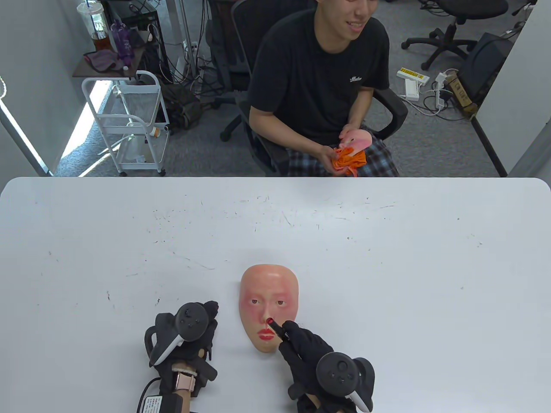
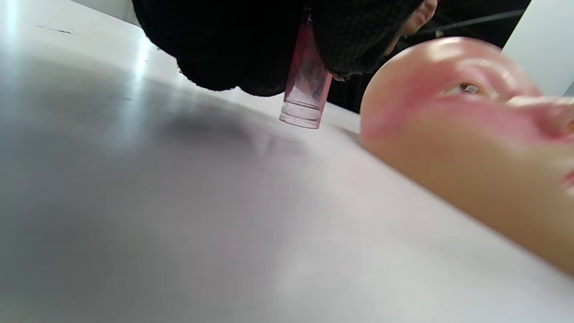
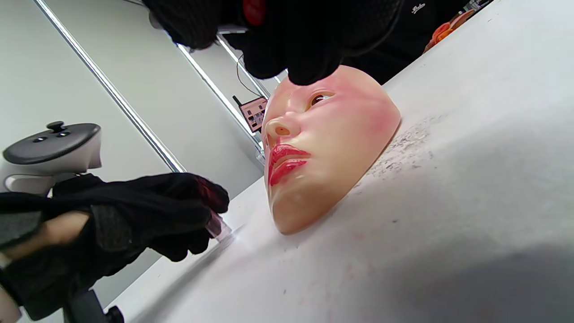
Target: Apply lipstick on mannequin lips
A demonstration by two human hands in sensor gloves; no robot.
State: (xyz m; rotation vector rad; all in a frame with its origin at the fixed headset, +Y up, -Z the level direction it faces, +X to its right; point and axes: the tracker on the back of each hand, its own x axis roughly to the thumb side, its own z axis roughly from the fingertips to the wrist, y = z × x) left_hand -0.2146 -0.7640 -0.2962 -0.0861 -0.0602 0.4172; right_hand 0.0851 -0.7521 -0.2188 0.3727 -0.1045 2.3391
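Beyond the white, scuffed worktop a man in a black T-shirt sits in a dark office chair on grey carpet. Left of him stands a white wire cart, sunlight falling across the floor beside it, with a brown shelf behind it carrying an iced drink. Right of him lie power strips and cables, and a second black chair behind. Pale partition walls close both sides.

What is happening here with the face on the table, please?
A person in sensor gloves is putting lipstick on a mannequin face lying on the white table. The right hand holds the red lipstick above the lips, which already look red. The left hand holds the clear pink cap beside the face.
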